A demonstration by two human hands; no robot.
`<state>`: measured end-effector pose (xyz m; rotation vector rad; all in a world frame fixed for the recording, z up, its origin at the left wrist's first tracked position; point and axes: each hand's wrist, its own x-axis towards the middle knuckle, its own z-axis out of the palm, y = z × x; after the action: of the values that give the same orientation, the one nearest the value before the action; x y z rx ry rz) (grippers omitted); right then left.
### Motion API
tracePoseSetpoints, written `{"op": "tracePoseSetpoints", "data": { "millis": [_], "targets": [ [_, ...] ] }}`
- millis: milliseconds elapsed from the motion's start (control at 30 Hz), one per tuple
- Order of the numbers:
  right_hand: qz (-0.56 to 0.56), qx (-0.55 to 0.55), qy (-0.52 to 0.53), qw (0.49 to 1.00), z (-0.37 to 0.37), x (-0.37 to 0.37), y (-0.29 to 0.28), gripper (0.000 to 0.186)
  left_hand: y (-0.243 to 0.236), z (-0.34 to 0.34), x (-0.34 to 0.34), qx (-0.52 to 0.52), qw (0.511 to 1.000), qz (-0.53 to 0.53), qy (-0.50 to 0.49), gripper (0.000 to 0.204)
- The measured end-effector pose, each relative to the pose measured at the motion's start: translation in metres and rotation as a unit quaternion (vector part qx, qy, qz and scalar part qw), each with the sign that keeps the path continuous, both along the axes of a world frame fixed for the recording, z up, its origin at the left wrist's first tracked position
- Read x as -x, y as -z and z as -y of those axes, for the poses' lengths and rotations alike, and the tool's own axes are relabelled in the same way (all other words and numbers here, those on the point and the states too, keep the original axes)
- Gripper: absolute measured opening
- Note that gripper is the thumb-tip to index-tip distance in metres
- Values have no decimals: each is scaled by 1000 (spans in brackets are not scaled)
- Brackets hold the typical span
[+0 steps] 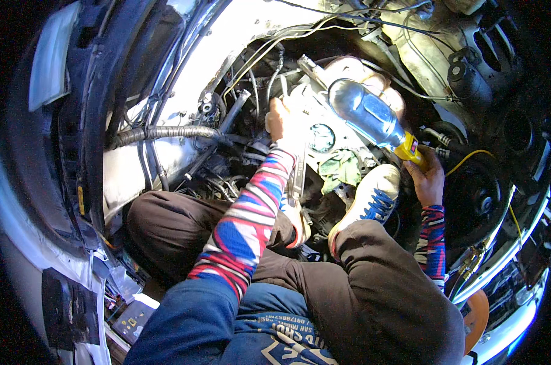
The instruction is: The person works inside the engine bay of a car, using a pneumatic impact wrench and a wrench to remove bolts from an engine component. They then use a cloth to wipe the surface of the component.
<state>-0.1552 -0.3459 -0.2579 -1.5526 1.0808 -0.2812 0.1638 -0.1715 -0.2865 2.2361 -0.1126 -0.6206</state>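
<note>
The step in hand looks like close work by lamplight on the pale metal housing (pixel 309 112) down in the engine bay; the right hand (pixel 427 173) is closed round the lower end of the yellow handle of a corded inspection lamp (pixel 368 115), while the left hand (pixel 278 120) is at the housing's upper left edge, fingers curled (glare hides whether they grip anything, so I cannot tell); the next move probably calls for a steady beam and careful fingers among the crowded hoses. The lamp slants above the housing's right side, its rounded hood smooth and bluish-silver, with a red patch on the yellow handle; a yellow cord (pixel 470 156) curves to the right of that hand. The housing, washed nearly white, shows a round opening (pixel 322 138); a crumpled green rag (pixel 340 169) lies below that, and a flat metal bar, perhaps a wrench (pixel 298 175), stands just beside the left forearm.
</note>
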Motion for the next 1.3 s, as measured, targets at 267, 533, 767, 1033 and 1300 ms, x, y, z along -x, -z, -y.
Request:
{"op": "tracePoseSetpoints", "data": {
  "millis": [267, 533, 767, 1033, 1300],
  "targets": [
    [12, 26, -13, 999, -3, -1, -2, 42, 8, -1, -4, -68, 984, 124, 104, 37],
    [-89, 199, -71, 973, 2, -7, -17, 48, -59, -6, -8, 93, 975, 166, 119, 21],
    [-117, 241, -77, 960, 1, -6, -23, 55, -24, 14, -11, -127, 960, 185, 169, 18],
    [-128, 294, -107, 941, 4, -5, -14, 58, 10, -6, -9, -138, 873, 366, 291, 30],
    [-141, 300, -109, 937, -2, -13, -28, 70, -25, -13, 2, 63, 994, 21, 82, 23]
  ]
}}
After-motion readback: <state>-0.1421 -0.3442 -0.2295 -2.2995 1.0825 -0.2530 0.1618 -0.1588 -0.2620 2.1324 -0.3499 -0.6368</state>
